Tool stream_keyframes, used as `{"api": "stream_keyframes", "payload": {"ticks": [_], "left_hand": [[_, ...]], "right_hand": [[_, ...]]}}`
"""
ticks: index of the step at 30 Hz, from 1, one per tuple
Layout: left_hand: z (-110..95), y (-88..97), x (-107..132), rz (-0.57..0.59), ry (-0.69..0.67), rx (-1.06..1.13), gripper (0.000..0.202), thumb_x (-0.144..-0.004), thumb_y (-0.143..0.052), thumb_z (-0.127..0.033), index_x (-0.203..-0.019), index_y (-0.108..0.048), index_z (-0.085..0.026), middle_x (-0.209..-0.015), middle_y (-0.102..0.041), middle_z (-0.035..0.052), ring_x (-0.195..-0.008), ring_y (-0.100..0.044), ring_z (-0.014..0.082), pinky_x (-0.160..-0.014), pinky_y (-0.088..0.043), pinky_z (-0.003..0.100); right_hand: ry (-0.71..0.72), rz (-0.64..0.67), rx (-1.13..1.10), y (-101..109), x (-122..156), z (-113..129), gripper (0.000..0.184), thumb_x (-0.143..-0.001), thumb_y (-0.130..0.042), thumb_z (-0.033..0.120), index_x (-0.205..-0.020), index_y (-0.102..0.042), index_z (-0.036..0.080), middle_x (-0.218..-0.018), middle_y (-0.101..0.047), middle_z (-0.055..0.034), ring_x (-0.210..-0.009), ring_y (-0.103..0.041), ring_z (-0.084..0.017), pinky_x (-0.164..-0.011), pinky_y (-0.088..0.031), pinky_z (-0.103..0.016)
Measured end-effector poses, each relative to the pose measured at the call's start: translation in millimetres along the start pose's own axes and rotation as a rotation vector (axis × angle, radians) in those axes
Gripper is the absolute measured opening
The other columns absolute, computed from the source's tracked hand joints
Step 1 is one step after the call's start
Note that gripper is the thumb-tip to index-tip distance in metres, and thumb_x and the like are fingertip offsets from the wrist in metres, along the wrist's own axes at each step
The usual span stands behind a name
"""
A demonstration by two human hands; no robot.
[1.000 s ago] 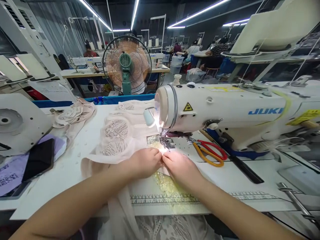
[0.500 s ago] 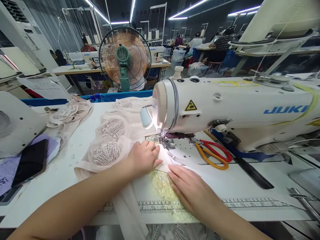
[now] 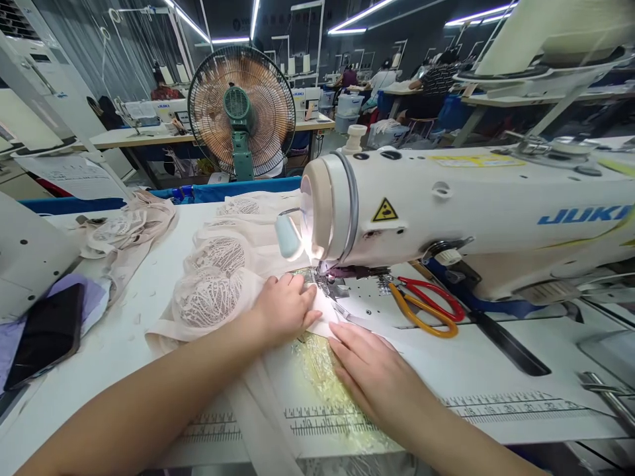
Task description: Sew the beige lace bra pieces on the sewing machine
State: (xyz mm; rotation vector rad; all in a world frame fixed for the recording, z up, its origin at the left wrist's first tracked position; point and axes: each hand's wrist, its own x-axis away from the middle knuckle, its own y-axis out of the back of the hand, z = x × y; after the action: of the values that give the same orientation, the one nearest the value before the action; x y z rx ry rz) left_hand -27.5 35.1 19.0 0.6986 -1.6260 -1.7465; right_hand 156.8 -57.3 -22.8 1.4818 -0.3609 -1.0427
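A white Juki sewing machine (image 3: 461, 218) stands on the table, its lamp lit over the presser foot (image 3: 328, 285). A pale pink lace bra (image 3: 213, 291) lies left of the needle, and its thin fabric edge runs under the foot. My left hand (image 3: 282, 307) rests on that fabric just left of the foot, fingers curled down onto it. My right hand (image 3: 370, 370) lies flat on the fabric in front of the foot, fingers stretched toward the needle. Neither hand grips anything.
Red and orange scissors (image 3: 429, 311) lie right of the needle. A black phone (image 3: 44, 334) sits at the left edge. More pink lace pieces (image 3: 124, 231) are piled at the back left. A standing fan (image 3: 241, 112) is behind the table. Other people work at far tables.
My hands were pinched together at the presser foot; they have parted. The right hand slid back toward me and flattened, while the left stayed by the foot. My view tilted slightly.
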Motion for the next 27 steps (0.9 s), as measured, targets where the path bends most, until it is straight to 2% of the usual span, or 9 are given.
{"api": "stream_keyframes", "payload": {"ticks": [5,9,11,14,17,21,25,27], "left_hand": [[12,-7.2,-10,-0.122,-0.034,-0.044,0.045,-0.090,-0.044,-0.047,-0.123,-0.054,-0.017,-0.110,-0.056,0.0130,-0.101,-0.050,0.0289,-0.078,-0.039,0.041],[11,-9.5,-10,-0.294,-0.179,-0.146,0.028,-0.090,-0.047,-0.035,-0.099,-0.064,-0.014,-0.107,-0.058,0.0137,-0.092,-0.053,0.0260,-0.071,-0.042,0.037],[3,-10.5,-2,-0.312,-0.231,-0.156,0.022,-0.090,-0.043,-0.022,-0.090,-0.063,-0.014,-0.100,-0.060,0.0118,-0.078,-0.055,0.0204,-0.062,-0.042,0.031],[-10,-10.9,17,-0.281,-0.238,-0.143,0.023,-0.086,-0.041,-0.011,-0.096,-0.061,-0.012,-0.091,-0.061,0.0095,-0.066,-0.052,0.0175,-0.052,-0.041,0.027],[-11,-10.5,30,-0.257,-0.264,-0.124,0.027,-0.085,-0.041,-0.008,-0.105,-0.058,-0.009,-0.099,-0.063,0.0121,-0.071,-0.053,0.0203,-0.057,-0.047,0.030],[4,-17.5,34,-0.249,-0.345,-0.022,0.033,-0.087,-0.040,-0.009,-0.117,-0.052,-0.008,-0.121,-0.057,0.0148,-0.083,-0.054,0.0220,-0.070,-0.052,0.036],[23,-24.0,33,-0.216,-0.369,0.137,0.037,-0.092,-0.039,-0.015,-0.128,-0.043,-0.013,-0.135,-0.047,0.0137,-0.108,-0.051,0.0242,-0.084,-0.052,0.039],[27,-21.3,32,-0.211,-0.371,0.203,0.034,-0.094,-0.038,-0.018,-0.127,-0.044,-0.015,-0.134,-0.048,0.0131,-0.112,-0.050,0.0232,-0.086,-0.052,0.038]], "right_hand": [[-0.062,0.010,0.013,-7,-7,0,0.030,-0.088,-0.042,0.018,-0.111,-0.059,0.011,-0.122,-0.060,-0.0128,-0.117,-0.048,-0.030,-0.090,-0.046,-0.045],[-0.097,-0.027,0.007,-10,-18,4,0.030,-0.087,-0.043,0.017,-0.111,-0.060,0.011,-0.119,-0.061,-0.0141,-0.112,-0.051,-0.030,-0.086,-0.048,-0.046],[-0.093,-0.031,-0.017,-11,-21,6,0.032,-0.086,-0.043,0.015,-0.113,-0.059,0.011,-0.114,-0.063,-0.0149,-0.108,-0.054,-0.029,-0.086,-0.049,-0.045],[-0.046,-0.020,-0.063,-9,-23,8,0.035,-0.086,-0.043,0.015,-0.118,-0.056,0.010,-0.115,-0.062,-0.0166,-0.110,-0.055,-0.028,-0.090,-0.048,-0.045],[0.013,-0.036,-0.088,-8,-20,9,0.035,-0.088,-0.041,0.016,-0.118,-0.055,0.007,-0.122,-0.059,-0.0178,-0.116,-0.052,-0.029,-0.096,-0.045,-0.047],[0.068,-0.071,-0.103,-7,-14,7,0.031,-0.088,-0.040,0.013,-0.112,-0.059,0.009,-0.120,-0.061,-0.0154,-0.115,-0.054,-0.027,-0.098,-0.045,-0.047],[0.091,-0.072,-0.156,-6,-11,4,0.030,-0.086,-0.040,0.009,-0.108,-0.060,0.010,-0.118,-0.062,-0.0146,-0.112,-0.056,-0.027,-0.097,-0.045,-0.048],[0.096,-0.057,-0.188,-4,-11,3,0.029,-0.086,-0.040,0.010,-0.106,-0.060,0.010,-0.118,-0.062,-0.0145,-0.111,-0.056,-0.026,-0.097,-0.045,-0.048]]}}
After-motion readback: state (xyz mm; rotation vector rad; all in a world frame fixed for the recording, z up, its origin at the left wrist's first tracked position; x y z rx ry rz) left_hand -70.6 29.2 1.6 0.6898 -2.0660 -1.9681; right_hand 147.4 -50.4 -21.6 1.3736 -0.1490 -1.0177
